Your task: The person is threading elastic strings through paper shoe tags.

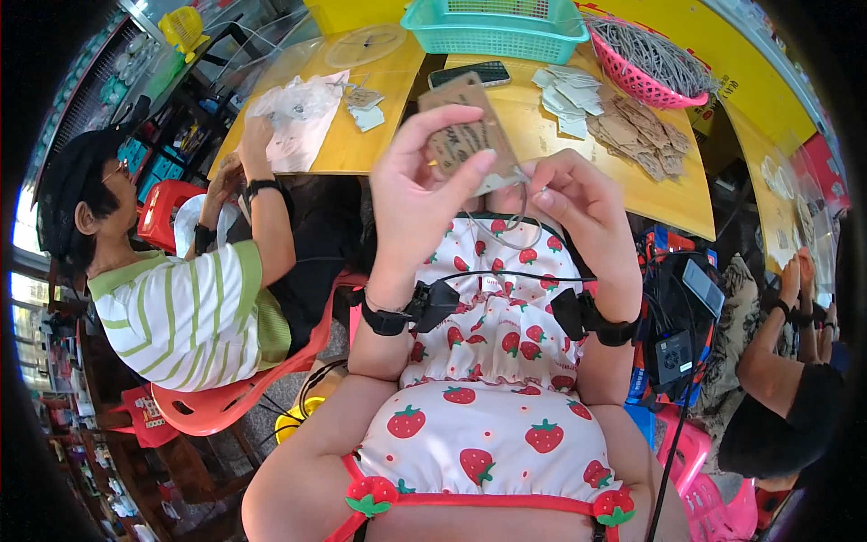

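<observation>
My left hand grips a brown cardboard tag with dark print, thumb on one side and fingers on the other. Whether there is one tag or a few layered together, I cannot tell. A thin grey cord hangs in a loop below the tag's lower right corner. At that corner my right hand pinches the cord between thumb and forefinger. Both hands are raised above my lap, close to the table's near edge.
On the yellow table lie brown tags, pale tags and a phone. A pink basket of grey cords and a teal basket stand behind. Co-workers sit at left and right.
</observation>
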`<control>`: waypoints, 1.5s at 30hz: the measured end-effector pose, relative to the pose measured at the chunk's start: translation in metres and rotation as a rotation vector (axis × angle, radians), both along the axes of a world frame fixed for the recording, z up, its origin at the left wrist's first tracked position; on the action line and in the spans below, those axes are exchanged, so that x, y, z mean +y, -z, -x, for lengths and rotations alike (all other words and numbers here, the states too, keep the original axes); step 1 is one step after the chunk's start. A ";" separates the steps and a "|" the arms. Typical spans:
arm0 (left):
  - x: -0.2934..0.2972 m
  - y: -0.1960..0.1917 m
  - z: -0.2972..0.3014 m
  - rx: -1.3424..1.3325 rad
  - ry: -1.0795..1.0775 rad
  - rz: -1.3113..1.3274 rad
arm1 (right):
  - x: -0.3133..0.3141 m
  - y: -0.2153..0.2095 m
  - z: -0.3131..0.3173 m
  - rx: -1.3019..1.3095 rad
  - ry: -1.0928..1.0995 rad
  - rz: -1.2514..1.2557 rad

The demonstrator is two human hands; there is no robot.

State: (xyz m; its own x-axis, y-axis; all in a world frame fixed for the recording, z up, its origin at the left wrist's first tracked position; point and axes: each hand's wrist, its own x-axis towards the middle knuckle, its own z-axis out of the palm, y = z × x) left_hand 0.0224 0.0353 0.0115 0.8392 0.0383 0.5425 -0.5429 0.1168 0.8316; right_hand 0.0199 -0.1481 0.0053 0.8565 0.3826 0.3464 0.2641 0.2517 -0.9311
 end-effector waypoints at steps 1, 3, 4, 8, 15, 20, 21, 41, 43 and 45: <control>0.005 -0.002 -0.001 0.001 0.006 -0.001 | -0.001 0.003 -0.002 0.023 -0.081 -0.063; 0.019 -0.007 -0.001 -0.061 -0.233 -0.015 | -0.005 0.005 -0.004 0.049 -0.162 -0.128; 0.027 -0.009 -0.003 -0.092 -0.293 0.039 | -0.012 0.003 -0.004 0.086 -0.208 -0.084; 0.060 -0.018 0.002 -0.158 -0.372 0.303 | -0.033 0.004 -0.010 0.130 -0.273 -0.017; 0.092 -0.024 0.017 -0.198 -0.508 0.396 | -0.048 0.006 -0.014 0.212 -0.226 0.013; 0.098 -0.021 0.019 -0.275 -0.501 0.419 | -0.051 0.008 -0.011 0.280 -0.243 -0.019; 0.102 -0.022 0.018 -0.292 -0.514 0.431 | -0.051 0.008 -0.012 0.288 -0.226 -0.007; 0.098 -0.025 0.018 -0.362 -0.725 0.456 | -0.048 0.010 -0.015 0.269 -0.028 0.123; 0.096 -0.025 0.016 -0.375 -0.708 0.461 | -0.049 0.008 -0.016 0.285 0.013 0.136; 0.097 -0.026 0.017 -0.364 -0.686 0.478 | -0.050 0.007 -0.015 0.276 0.041 0.122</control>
State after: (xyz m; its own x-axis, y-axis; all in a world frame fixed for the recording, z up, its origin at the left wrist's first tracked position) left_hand 0.0056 0.1319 0.0371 0.3291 0.7547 0.5676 -0.8399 -0.0407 0.5412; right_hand 0.0351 -0.1981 -0.0018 0.9275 0.3701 0.0521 0.0047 0.1277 -0.9918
